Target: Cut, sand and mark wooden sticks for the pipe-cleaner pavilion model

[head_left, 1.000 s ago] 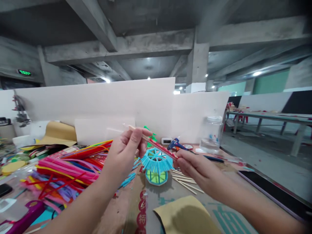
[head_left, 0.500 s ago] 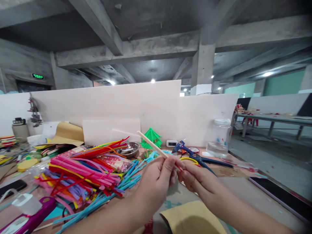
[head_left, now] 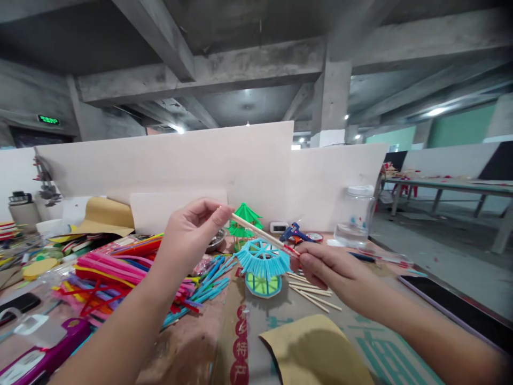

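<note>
My left hand (head_left: 188,232) pinches the far end of a thin wooden stick (head_left: 258,233), raised above the table. My right hand (head_left: 326,270) pinches the stick's near end, where something red is wound around it. Just below the stick stands a small blue pavilion model (head_left: 262,264) with a fringed roof and a green base. A green pavilion model (head_left: 244,218) stands behind it by the white board.
A heap of coloured pipe cleaners (head_left: 120,272) fills the left of the table. Loose wooden sticks (head_left: 312,294) lie under my right hand. A blue glue gun (head_left: 294,232), a clear jar (head_left: 352,216), tan paper (head_left: 316,350), a purple tool (head_left: 44,355) and a dark phone (head_left: 457,307) lie around.
My hands were close together low over the table half a second ago. They have moved apart, my left sliding up to the stick's far end, uncovering the blue pavilion.
</note>
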Tool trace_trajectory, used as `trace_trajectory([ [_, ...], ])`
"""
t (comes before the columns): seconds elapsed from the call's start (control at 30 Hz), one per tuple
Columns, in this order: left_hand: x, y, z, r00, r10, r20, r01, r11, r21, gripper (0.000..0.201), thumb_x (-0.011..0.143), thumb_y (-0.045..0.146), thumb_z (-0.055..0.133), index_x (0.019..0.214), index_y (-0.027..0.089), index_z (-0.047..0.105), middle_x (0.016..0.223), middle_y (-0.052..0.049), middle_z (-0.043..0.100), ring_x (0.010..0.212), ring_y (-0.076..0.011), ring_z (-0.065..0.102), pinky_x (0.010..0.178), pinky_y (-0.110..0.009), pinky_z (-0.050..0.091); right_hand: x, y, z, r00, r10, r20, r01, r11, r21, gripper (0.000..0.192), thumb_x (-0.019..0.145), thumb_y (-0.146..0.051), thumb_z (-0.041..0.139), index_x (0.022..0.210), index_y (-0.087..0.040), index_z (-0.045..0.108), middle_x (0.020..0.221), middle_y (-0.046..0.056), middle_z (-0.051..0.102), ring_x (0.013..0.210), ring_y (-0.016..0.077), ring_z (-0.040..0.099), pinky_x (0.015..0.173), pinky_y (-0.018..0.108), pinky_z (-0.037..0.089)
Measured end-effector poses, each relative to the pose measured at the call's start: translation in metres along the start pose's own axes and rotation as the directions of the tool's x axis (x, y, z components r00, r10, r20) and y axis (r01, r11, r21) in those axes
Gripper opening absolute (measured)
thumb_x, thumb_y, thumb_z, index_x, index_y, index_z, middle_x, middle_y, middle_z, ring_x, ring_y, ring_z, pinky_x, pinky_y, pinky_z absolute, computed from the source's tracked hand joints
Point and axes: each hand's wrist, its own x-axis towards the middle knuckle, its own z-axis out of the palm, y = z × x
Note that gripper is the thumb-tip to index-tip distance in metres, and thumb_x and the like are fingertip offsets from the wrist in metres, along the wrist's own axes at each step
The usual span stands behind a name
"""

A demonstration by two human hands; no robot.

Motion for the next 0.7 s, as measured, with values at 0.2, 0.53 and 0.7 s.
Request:
trace_trajectory([
  [0.2,0.01,-0.008,-0.017,0.989,0.143,0.03,-0.146,0.976,0.163,0.019,0.085,0.038,0.069,0.076,0.021,0.069,0.085,0.0,0.07,0.082,-0.0157,0.063,0.076,-0.026,0.049,0.006,0.015,-0.017,0.999,0.036,-0.016,-0.038,0.993,-0.113,0.044,0.098,-0.055,0.039,0.078,-0.019,0.056,0.068,-0.001,0.048,0.062,0.0133,0.045,0.055,0.025,0.036],
  [0.53,0.002,-0.005,-0.007,0.901,0.39,0.192,-0.433,0.766,0.476,0.023,0.088,0.029,0.067,0.11,0.022,0.065,0.088,0.001,0.07,0.083,-0.0142,0.064,0.082,-0.027,0.049,0.009,0.027,-0.031,0.998,0.064,-0.01,-0.065,0.984,-0.165,0.045,0.097,-0.057,0.039,0.083,-0.019,0.058,0.062,-0.004,0.045,0.056,0.0121,0.041,0.053,0.025,0.032],
  [0.7,0.003,-0.003,-0.011,0.832,0.453,0.321,-0.553,0.642,0.531,0.011,0.089,0.028,0.066,0.085,0.019,0.071,0.086,-0.002,0.071,0.084,-0.016,0.065,0.079,-0.029,0.049,0.008,0.025,-0.037,0.999,0.011,-0.031,-0.019,0.963,-0.27,0.042,0.097,-0.053,0.04,0.084,-0.019,0.062,0.065,-0.001,0.051,0.059,0.0137,0.045,0.055,0.025,0.033],
])
